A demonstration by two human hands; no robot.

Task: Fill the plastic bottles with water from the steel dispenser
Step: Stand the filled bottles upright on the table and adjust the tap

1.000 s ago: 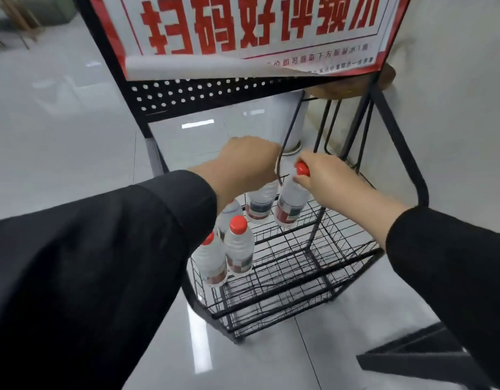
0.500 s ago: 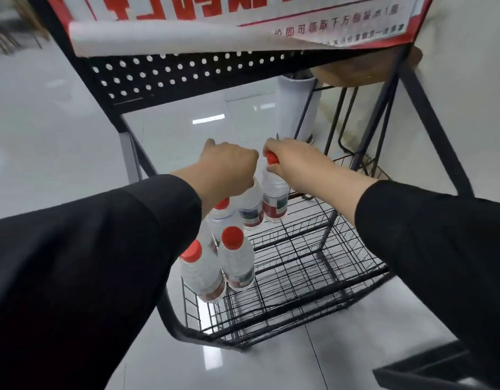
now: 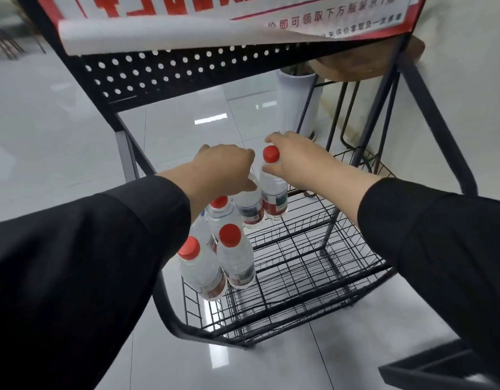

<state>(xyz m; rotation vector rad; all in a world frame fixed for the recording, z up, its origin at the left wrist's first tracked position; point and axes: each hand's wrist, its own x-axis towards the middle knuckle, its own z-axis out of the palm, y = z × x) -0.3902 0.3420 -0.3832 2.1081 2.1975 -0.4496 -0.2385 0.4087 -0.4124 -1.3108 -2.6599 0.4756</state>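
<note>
Plastic bottles: five show in the black wire rack (image 3: 299, 277), four red caps visible. The right hand (image 3: 295, 159) grips one bottle (image 3: 274, 190) by its neck at the rack's far edge; the left hand (image 3: 224, 167) curls over its neighbour (image 3: 248, 206). Three stand along the left edge.

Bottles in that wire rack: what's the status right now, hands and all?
Right hand grips the neck of a red-capped bottle. Left hand holds the neighbouring bottle from above. Other bottles stand in the wire rack. No dispenser in view.
</note>
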